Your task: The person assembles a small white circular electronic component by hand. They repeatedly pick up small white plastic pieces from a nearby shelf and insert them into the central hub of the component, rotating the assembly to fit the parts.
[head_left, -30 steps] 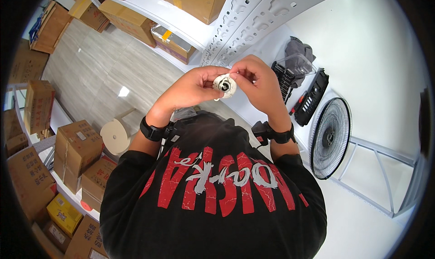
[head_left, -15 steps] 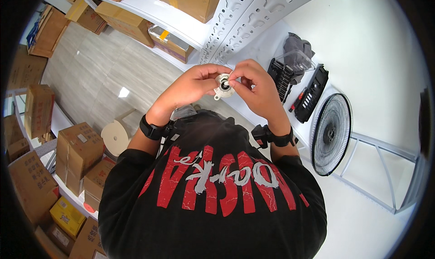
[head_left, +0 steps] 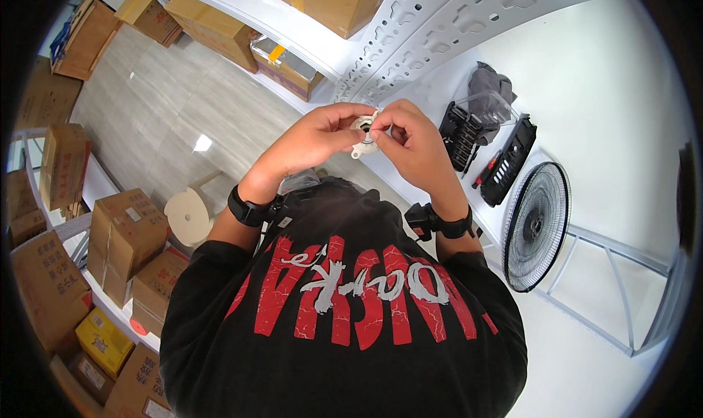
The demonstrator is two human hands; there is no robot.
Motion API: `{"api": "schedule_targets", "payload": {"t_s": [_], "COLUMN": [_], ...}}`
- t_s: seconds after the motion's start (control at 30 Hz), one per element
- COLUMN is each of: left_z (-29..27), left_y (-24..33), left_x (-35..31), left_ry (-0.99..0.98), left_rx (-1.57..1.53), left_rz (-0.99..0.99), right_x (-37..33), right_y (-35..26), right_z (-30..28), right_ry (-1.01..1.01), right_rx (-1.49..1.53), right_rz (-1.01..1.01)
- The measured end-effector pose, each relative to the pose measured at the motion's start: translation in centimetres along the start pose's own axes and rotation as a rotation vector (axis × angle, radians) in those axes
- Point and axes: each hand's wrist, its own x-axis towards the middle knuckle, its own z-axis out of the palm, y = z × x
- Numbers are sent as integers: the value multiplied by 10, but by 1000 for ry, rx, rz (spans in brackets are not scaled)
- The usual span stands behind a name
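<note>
In front of my chest I hold a small round off-white plastic part (head_left: 358, 146) with a dark opening in its middle and a little holed tab on its rim. My left hand (head_left: 311, 138) is closed on its left side, thumb in front and fingers behind. The thumb and forefinger of my right hand (head_left: 414, 148) are pinched together at the right side of the opening. Whatever lies between those fingertips is too small and covered to make out. Both wrists carry black strapped devices.
On the white tabletop to the right lie a black fan grille (head_left: 537, 228), a black slotted tray (head_left: 508, 162), an open case of bits (head_left: 461, 134) and a grey cloth (head_left: 489, 96). A perforated metal shelf post (head_left: 432, 34) rises ahead. Cardboard boxes (head_left: 126, 239) fill shelves at left.
The view has shifted slightly, with the surroundings lower and to the right. My right fingertips have moved from the middle of the round part toward its right side, and the part has turned a little.
</note>
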Motion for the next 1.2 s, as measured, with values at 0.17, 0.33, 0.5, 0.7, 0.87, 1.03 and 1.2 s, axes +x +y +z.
{"api": "schedule_targets", "payload": {"t_s": [0.17, 0.33, 0.5, 0.7, 0.87, 1.03, 1.2], "left_z": [-8, -10, -11, -17, -23, -24, -25], "left_y": [-11, -10, -11, -11, -18, -9, 0], "left_x": [2, 2, 5, 10, 20, 33, 46], "left_ry": [-56, -39, -24, -22, -27, -33, -61], "left_rx": [51, -81, -71, -42, -45, -33, 56], "left_rz": [66, 6, 18, 16, 44, -7, -38], "right_x": [2, 3, -1, -4, -6, 8, 16], "right_y": [-1, 9, 13, 28, 21, 4, -5], "right_z": [4, 2, -26, -46, -31, -3, -2], "right_ry": [3, 51, 182, 317, 240, 140, 159], "right_rx": [8, 72, 222, 191, 235, 86, -39], "right_rz": [-26, -24, 102, 228, 228, 94, 34]}}
